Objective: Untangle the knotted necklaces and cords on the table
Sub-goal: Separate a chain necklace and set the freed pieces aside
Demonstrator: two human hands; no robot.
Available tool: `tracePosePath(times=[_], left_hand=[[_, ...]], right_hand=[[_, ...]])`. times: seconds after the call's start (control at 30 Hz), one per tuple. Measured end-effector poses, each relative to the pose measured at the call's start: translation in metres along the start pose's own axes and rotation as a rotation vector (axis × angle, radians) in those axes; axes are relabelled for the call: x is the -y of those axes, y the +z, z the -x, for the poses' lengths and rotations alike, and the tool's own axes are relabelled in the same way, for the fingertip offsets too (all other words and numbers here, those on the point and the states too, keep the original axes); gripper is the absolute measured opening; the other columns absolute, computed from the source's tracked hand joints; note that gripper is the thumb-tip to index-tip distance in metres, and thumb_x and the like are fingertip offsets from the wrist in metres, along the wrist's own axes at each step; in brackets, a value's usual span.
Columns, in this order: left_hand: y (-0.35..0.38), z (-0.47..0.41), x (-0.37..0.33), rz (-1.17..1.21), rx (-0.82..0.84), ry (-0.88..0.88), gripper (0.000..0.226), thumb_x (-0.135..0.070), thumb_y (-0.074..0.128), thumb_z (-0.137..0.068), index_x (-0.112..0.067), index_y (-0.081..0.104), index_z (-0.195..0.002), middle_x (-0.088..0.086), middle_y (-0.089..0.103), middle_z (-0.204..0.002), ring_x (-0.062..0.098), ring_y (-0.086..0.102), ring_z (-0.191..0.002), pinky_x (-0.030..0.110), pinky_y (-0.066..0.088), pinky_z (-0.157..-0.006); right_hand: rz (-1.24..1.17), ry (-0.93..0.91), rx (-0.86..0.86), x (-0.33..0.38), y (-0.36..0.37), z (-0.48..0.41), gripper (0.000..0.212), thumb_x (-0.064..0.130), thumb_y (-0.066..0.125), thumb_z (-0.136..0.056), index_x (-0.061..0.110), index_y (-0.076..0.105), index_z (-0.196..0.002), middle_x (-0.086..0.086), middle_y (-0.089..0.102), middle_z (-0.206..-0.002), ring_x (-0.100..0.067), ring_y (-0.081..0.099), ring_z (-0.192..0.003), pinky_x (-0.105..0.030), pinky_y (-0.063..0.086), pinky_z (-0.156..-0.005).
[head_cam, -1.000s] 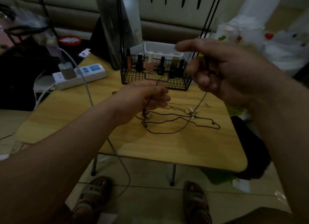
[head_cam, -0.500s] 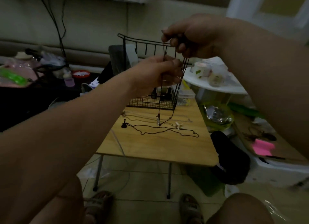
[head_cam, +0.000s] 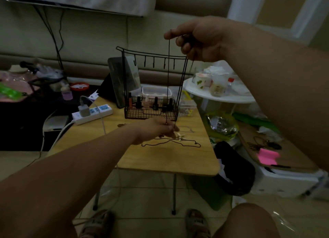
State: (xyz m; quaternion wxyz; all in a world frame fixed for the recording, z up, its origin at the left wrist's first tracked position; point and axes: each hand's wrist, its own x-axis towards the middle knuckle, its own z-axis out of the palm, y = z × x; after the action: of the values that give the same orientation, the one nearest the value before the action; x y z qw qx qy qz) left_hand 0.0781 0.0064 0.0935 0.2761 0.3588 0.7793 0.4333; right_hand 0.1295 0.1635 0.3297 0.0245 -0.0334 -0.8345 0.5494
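A thin black cord necklace (head_cam: 168, 81) hangs taut and vertical in front of the wire rack. My right hand (head_cam: 197, 38) pinches its top end high above the wooden table (head_cam: 160, 159). Low over the table, my left hand (head_cam: 156, 130) grips the cord's bottom end between curled fingers. A second black cord (head_cam: 179, 143) lies in a loose wavy loop on the tabletop just right of my left hand. A small pale star-shaped pendant (head_cam: 180, 136) lies by my left fingertips. A fine pale chain (head_cam: 188, 130) lies behind it, hard to make out.
A black wire rack (head_cam: 151, 113) with hooks and several nail polish bottles stands at the table's back. A white power strip (head_cam: 92, 112) with a charger and cable lies back left, a dark tablet (head_cam: 121, 79) leans behind. Cluttered white stand right; black bag (head_cam: 233, 168) hangs off the table's right edge.
My left hand dropped from chest height to just above the table, sliding down the cord. My right hand stayed raised, so the cord now hangs long and straight.
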Motion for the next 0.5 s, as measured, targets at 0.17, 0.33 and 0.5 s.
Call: tracePosePath(times=[0.17, 0.33, 0.5], left_hand=[[0.008, 0.006, 0.027, 0.245, -0.087, -0.155, 0.033, -0.033, 0.045, -0.11, -0.01, 0.069, -0.113, 0.009, 0.058, -0.091, 0.025, 0.066, -0.083, 0.042, 0.059, -0.084], [0.01, 0.014, 0.052, 0.474, -0.248, -0.144, 0.035, -0.04, 0.05, -0.108, -0.011, 0.067, -0.105, 0.005, 0.053, -0.083, 0.017, 0.051, -0.065, 0.032, 0.047, -0.062], [0.009, 0.025, 0.063, 0.778, -0.227, -0.114, 0.024, -0.035, 0.055, -0.107, -0.013, 0.063, -0.107, 0.002, 0.058, -0.083, 0.014, 0.052, -0.066, 0.03, 0.049, -0.065]], right_hand=[[-0.027, 0.033, -0.016, -0.008, -0.004, -0.006, 0.028, 0.032, 0.054, -0.105, 0.02, 0.07, -0.124, 0.01, 0.055, -0.071, -0.002, 0.047, -0.057, -0.014, 0.039, -0.054], [-0.08, 0.037, -0.031, -0.013, -0.006, -0.012, 0.028, 0.033, 0.056, -0.104, 0.021, 0.071, -0.124, 0.01, 0.054, -0.071, -0.002, 0.045, -0.056, -0.015, 0.036, -0.054], [-0.078, 0.076, -0.081, -0.019, -0.013, -0.019, 0.028, 0.029, 0.054, -0.104, 0.019, 0.068, -0.126, 0.012, 0.052, -0.069, -0.003, 0.039, -0.05, -0.015, 0.029, -0.048]])
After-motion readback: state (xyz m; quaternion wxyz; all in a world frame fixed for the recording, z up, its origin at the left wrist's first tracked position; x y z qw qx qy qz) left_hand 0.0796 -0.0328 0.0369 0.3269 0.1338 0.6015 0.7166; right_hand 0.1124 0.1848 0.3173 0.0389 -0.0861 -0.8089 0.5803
